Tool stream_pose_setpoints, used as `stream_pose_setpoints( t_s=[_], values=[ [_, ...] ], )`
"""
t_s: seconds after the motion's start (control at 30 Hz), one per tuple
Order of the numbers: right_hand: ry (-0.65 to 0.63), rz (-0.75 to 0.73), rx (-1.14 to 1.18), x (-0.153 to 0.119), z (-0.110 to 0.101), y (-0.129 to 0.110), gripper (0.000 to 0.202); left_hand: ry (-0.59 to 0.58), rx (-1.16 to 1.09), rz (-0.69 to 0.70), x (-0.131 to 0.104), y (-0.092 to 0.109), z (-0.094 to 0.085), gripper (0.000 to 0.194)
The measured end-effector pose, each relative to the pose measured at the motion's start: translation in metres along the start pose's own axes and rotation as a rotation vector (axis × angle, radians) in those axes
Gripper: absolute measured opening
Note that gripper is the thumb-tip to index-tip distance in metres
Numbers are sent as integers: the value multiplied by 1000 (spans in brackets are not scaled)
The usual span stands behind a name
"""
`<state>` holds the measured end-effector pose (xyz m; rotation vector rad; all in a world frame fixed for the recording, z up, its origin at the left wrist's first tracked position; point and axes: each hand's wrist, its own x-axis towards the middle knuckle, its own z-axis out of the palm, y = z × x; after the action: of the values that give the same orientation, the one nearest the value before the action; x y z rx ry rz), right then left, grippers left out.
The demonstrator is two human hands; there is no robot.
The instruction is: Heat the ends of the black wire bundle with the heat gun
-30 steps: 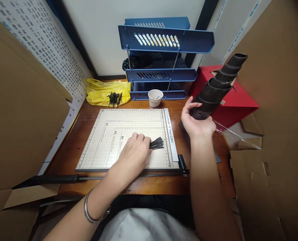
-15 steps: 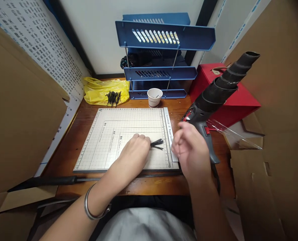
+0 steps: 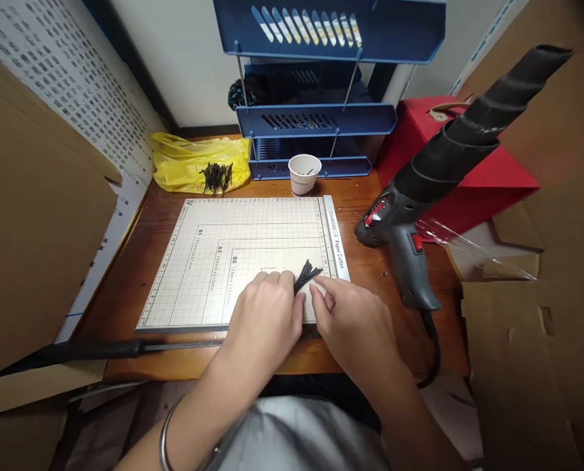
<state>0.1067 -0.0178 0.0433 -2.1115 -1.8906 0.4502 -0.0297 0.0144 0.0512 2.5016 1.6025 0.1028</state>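
Observation:
A small bunch of thin black strips (image 3: 306, 275) sticks out of my left hand (image 3: 267, 304), whose fingers are closed around its lower part. The strips fan out slightly at the top, over the cream gridded board of a paper cutter (image 3: 262, 222). Close by on the right is my right hand (image 3: 353, 317), its thumb and forefinger pinched together beside the strip ends. What lies between those two fingertips, if anything, is too small to make out. The cutter's long arm with a black handle (image 3: 95, 350) lies along the front of the board.
A pile of black strips (image 3: 217, 176) rests on a yellow plastic bag (image 3: 174, 157). Behind the board stand a paper cup (image 3: 304, 178) with dark bits inside and a blue tray rack (image 3: 316, 121). On the right are a heat gun (image 3: 414, 268), a red box (image 3: 488, 209) and cardboard (image 3: 512, 366).
My right hand has come left and down from beside the heat gun to the strips. In my left hand, the bunch has turned from pointing right to pointing up and right.

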Motion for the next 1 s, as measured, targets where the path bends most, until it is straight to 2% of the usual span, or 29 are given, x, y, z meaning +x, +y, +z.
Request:
stream_pose_setpoints(
  t_s=[0.1, 0.2, 0.37, 0.57, 0.77, 1.0],
  values=[
    [41, 19, 26, 2, 4, 1, 31, 125, -48, 7, -13, 3, 9, 14],
    [89, 66, 67, 3, 7, 2, 27, 196, -132, 32, -25, 2, 15, 21],
    [88, 83, 70, 6, 5, 3, 13, 221, -298, 15, -27, -7, 18, 25],
    [107, 102, 115, 7, -1, 11, 12, 261, -394, -55, -7, -11, 26, 10],
    [80, 149, 74, 5, -6, 11, 14, 230, -391, -92, -3, -3, 29, 15],
    [59, 116, 48, 6, -10, 10, 15, 282, -371, -166, -5, 0, 34, 18]
  ],
)
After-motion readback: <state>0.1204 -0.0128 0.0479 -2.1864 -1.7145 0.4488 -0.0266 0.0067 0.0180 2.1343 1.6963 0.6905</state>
